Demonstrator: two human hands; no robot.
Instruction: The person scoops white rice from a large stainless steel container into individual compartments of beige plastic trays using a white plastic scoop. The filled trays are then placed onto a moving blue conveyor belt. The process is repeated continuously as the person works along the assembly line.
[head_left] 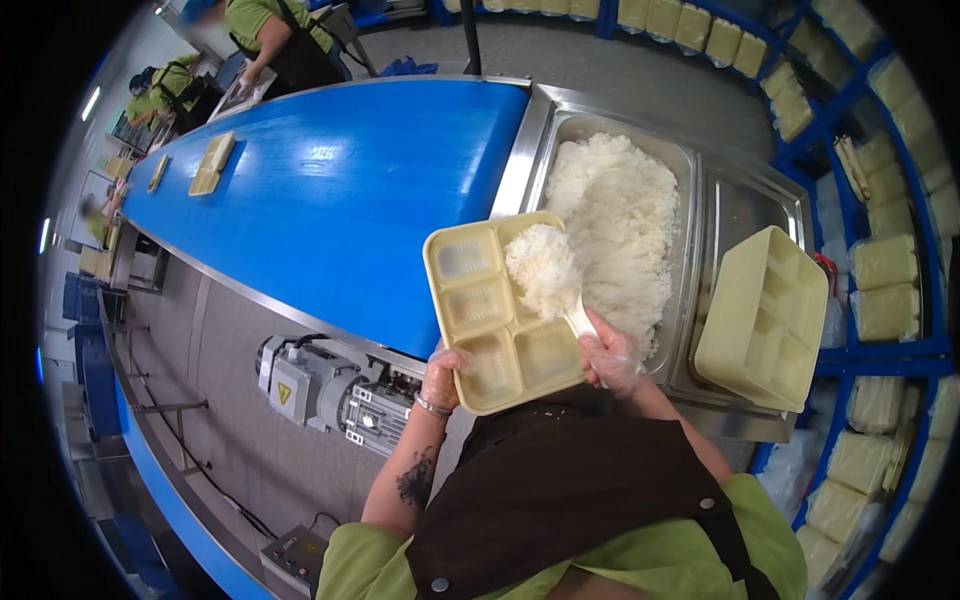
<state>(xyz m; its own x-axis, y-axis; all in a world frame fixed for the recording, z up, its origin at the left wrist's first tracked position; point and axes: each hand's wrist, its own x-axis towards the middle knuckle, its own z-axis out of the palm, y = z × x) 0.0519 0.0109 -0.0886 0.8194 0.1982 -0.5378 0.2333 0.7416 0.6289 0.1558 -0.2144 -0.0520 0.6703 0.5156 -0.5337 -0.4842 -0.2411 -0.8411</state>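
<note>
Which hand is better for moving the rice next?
Probably the right hand: it holds the scoop at the heaped rice, nearer the rice pan. The left hand grips the tray.

a food-packing plant: blue conveyor belt [330,200], steel pan [691,215] of rice [628,235], aproned workers [290,45]

One white paddle [579,320], one held tray [512,332]

I have two grips: one left grip [445,378], one right grip [610,360]. The held tray has five compartments. Rice [630,220] lies in two places: one compartment and the first of two steel pans [690,225] on one steel desk [745,425], where I count one tray stack [725,320], its layers too merged to number. At least two loose trays [212,165] sit on the main blue belt [330,220]. I count one motor [330,390], one control box [297,553] and at least four other people [290,45]; the wrapped bundles [885,262] outrun my counting.
</note>
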